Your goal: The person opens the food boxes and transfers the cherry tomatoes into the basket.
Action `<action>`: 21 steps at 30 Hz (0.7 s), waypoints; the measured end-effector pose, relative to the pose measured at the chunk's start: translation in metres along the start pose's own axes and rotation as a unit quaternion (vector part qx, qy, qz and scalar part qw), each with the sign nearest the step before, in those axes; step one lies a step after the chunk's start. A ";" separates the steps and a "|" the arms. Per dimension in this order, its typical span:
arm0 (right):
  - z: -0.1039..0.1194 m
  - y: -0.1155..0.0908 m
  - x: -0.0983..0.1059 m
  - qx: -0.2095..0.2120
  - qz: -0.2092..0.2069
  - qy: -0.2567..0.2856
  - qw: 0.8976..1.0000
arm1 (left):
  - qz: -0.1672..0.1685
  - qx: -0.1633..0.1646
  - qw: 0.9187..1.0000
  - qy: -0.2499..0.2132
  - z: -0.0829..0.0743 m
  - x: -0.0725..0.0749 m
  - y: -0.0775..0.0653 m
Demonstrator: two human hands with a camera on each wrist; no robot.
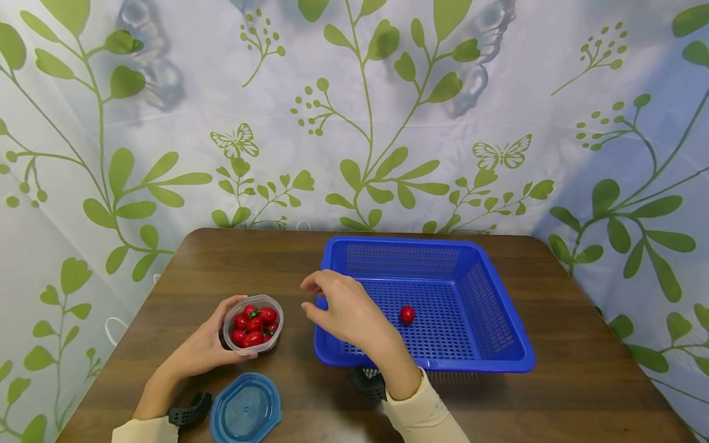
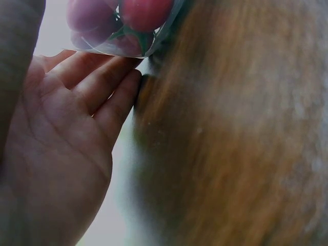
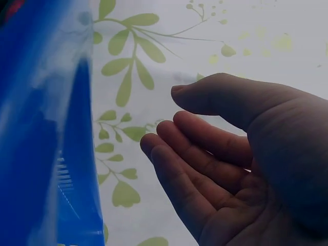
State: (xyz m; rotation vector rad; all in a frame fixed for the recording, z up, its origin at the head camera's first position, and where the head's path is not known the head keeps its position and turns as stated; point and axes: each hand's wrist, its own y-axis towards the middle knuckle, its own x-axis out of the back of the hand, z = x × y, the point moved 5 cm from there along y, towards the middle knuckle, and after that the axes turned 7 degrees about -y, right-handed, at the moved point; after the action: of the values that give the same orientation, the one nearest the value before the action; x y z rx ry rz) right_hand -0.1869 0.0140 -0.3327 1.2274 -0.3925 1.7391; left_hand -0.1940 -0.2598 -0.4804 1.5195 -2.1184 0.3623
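My left hand (image 1: 209,346) grips a clear plastic container (image 1: 279,321) from its left side, thumb at the near wall and fingers round the far one. Inside are several red cherry tomatoes (image 1: 253,325), some with green stems; the left wrist view shows tomatoes (image 2: 146,13) through the container wall above the palm. Over the left rim of a blue plastic basket (image 1: 423,364) hovers my right hand (image 1: 346,307), its fingers loosely bent and thumb apart, holding nothing. A single cherry tomato (image 1: 407,315) lies on the basket's mesh floor.
A blue lid (image 1: 246,407) lies on the brown wooden table (image 1: 266,261) in front of the container, beside my left wrist. Behind the table hangs a cloth backdrop (image 1: 266,111) printed with green leaves and butterflies. The basket takes up the table's centre right.
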 end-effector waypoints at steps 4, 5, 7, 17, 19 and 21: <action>0.004 0.002 -0.005 0.001 0.008 -0.003 1.000 | 0.000 0.000 1.000 -0.004 -0.001 0.000 0.000; 0.006 0.002 -0.006 0.001 0.010 -0.002 1.000 | 0.000 0.000 1.000 -0.006 -0.001 0.000 0.000; 0.008 0.002 -0.009 0.003 0.011 0.001 1.000 | 0.001 -0.002 1.000 -0.008 -0.001 0.000 0.000; 0.019 0.006 -0.024 0.027 0.023 -0.012 0.999 | 0.002 -0.013 1.000 -0.016 -0.001 0.000 0.001; 0.021 0.006 -0.027 0.032 0.026 -0.019 0.999 | 0.002 -0.014 1.000 -0.016 -0.001 0.000 0.001; 0.024 0.007 -0.030 0.037 0.029 -0.024 0.999 | 0.001 -0.013 1.000 -0.017 -0.001 0.001 0.000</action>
State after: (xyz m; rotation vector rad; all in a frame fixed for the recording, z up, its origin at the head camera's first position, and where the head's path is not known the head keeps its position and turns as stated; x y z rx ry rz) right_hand -0.1773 -0.0215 -0.3456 1.3245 -0.3979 1.7910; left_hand -0.1945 -0.2598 -0.4796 1.5194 -2.1411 0.3107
